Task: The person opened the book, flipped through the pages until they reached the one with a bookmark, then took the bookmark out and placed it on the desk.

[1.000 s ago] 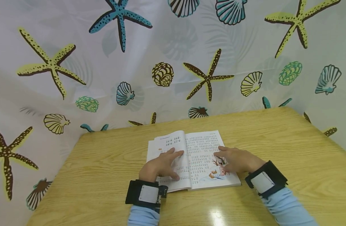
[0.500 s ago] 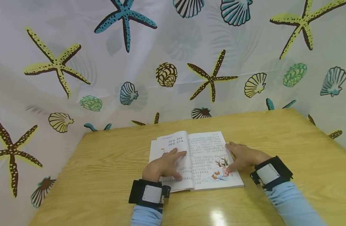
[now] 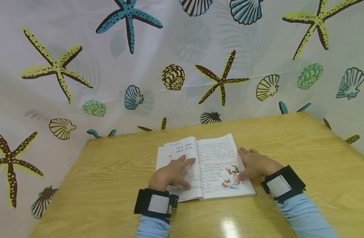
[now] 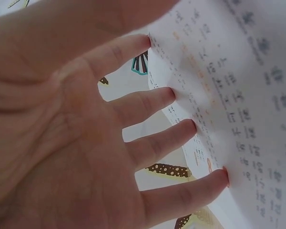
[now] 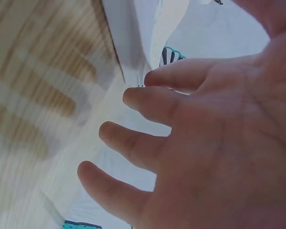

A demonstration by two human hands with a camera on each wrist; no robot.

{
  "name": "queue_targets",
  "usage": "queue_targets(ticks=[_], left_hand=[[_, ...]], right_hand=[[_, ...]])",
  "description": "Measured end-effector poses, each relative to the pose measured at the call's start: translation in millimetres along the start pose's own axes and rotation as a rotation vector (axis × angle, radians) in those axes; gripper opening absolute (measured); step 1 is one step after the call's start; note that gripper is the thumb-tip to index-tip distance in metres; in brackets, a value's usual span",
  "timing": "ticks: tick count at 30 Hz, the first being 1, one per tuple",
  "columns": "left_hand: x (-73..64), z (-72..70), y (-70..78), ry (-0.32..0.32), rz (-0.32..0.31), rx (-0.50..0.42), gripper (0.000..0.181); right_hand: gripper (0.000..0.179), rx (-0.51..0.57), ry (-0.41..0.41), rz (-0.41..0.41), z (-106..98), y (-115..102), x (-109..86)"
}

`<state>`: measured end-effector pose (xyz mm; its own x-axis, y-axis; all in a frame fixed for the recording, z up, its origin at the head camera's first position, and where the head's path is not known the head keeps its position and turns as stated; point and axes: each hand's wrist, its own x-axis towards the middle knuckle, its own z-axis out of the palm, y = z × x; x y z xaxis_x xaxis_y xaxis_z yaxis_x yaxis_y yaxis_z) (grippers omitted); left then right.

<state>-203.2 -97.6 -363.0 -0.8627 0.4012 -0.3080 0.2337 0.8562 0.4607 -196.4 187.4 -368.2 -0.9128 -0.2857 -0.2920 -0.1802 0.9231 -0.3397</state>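
Observation:
An open book (image 3: 213, 155) with printed text lies on the wooden table, a coloured drawing (image 3: 234, 180) low on its right page. Spread over the left page is my left hand (image 3: 171, 173); its fingertips press the paper in the left wrist view, fingers (image 4: 152, 105) nearly straight. My right hand (image 3: 256, 163) is at the book's right edge, thumb over the page beside the drawing. In the right wrist view the index fingertip meets the edge of the pages (image 5: 169, 24), while the other fingers (image 5: 133, 143) extend loosely above the wood. The right page's upper corner is slightly raised.
The wooden table (image 3: 110, 172) extends around the book on all sides. Behind it hangs a white cloth (image 3: 152, 66) printed with starfish and shells. Each wrist wears a black strap (image 3: 284, 183) with a pale plate.
My right hand has drawn back from over the right page to its outer edge, and that page's upper corner has lifted. The left hand stays on the left page.

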Motion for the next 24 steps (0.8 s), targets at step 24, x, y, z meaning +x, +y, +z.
queue_targets(ticks=[24], left_hand=[[0.8,-0.4,-1.2,-0.008,-0.008,-0.012,0.091]], right_hand=[[0.061,0.472,0.051,-0.317,-4.6,-15.3,-3.9]])
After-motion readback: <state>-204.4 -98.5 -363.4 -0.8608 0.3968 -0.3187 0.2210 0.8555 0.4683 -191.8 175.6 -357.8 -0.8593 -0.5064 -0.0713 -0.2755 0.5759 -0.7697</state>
